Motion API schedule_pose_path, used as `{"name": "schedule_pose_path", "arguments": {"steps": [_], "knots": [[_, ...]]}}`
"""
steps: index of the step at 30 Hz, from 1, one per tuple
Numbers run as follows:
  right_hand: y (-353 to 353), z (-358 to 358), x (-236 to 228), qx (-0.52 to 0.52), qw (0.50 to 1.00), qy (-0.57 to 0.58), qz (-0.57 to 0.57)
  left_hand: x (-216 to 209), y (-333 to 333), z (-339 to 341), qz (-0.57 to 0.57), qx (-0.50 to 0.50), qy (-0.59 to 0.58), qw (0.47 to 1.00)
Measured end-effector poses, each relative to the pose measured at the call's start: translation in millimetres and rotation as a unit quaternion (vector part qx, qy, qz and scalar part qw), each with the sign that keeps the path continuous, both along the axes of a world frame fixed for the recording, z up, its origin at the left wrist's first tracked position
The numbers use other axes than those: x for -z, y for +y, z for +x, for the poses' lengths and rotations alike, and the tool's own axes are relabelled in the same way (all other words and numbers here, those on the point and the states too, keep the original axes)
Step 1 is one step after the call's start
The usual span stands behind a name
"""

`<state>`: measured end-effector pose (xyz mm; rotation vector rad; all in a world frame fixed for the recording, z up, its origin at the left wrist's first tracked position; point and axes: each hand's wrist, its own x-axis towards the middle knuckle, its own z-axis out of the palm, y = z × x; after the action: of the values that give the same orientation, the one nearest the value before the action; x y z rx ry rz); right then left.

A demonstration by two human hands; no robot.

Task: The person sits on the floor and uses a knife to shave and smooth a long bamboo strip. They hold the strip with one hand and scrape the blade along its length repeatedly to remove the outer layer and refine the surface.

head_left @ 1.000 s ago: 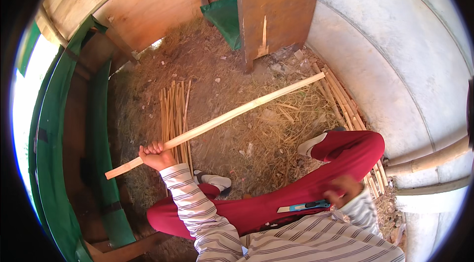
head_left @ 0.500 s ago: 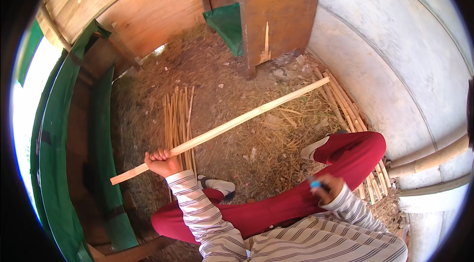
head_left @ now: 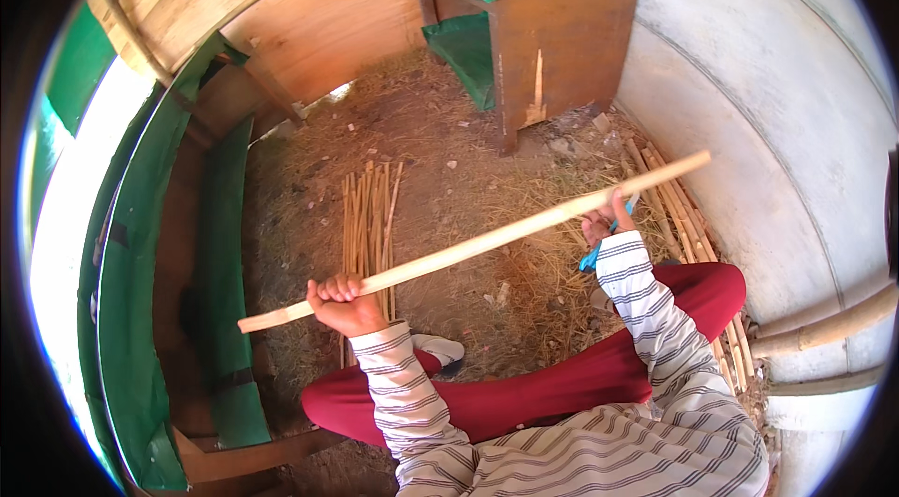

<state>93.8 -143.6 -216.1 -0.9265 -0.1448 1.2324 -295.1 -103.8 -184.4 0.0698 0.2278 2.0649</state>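
Dirt floor [head_left: 449, 197]; L hand [head_left: 345, 306] clenched on pale strip [head_left: 487, 242], R hand [head_left: 605, 220] half-curled, gripping blue cutter [head_left: 589, 260].

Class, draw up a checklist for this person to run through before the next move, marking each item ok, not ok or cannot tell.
1. Left hand closed around the wooden strip: ok.
2. Right hand at the strip, toward its far end: ok.
3. Blue cutter in the right hand: ok.
4. Cutter's blade away from the fingers: cannot tell, too small.
5. No loose sticks below the strip: not ok, a bundle of sticks lies there.
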Motion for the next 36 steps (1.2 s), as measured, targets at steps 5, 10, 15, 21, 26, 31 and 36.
{"name": "schedule_pose_path", "arguments": {"steps": [5,10,15,21,26,31,36], "knots": [[3,-5,-13,-0.004,0.998,-0.04,-0.047,23,-1,-4,0.094,0.108,0.026,0.989],[35,69,45,-0.088,0.996,-0.011,0.013,27,1,23,-0.003,0.171,0.13,0.977],[31,92,36,-0.05,0.994,0.05,0.085,47,6,15,-0.081,0.339,0.309,0.885],[28,133,66,0.004,0.988,0.07,0.14,59,-25,12,-0.256,0.233,0.625,0.699],[19,133,50,0.121,0.991,0.003,0.064,25,-61,-57,-0.346,-0.222,0.779,0.474],[19,126,37,0.171,0.984,0.016,0.056,8,-139,-144,-0.467,-0.317,0.799,0.207],[14,119,37,0.148,0.982,0.059,0.105,101,-204,-198,-0.43,-0.115,0.62,0.646]]}}
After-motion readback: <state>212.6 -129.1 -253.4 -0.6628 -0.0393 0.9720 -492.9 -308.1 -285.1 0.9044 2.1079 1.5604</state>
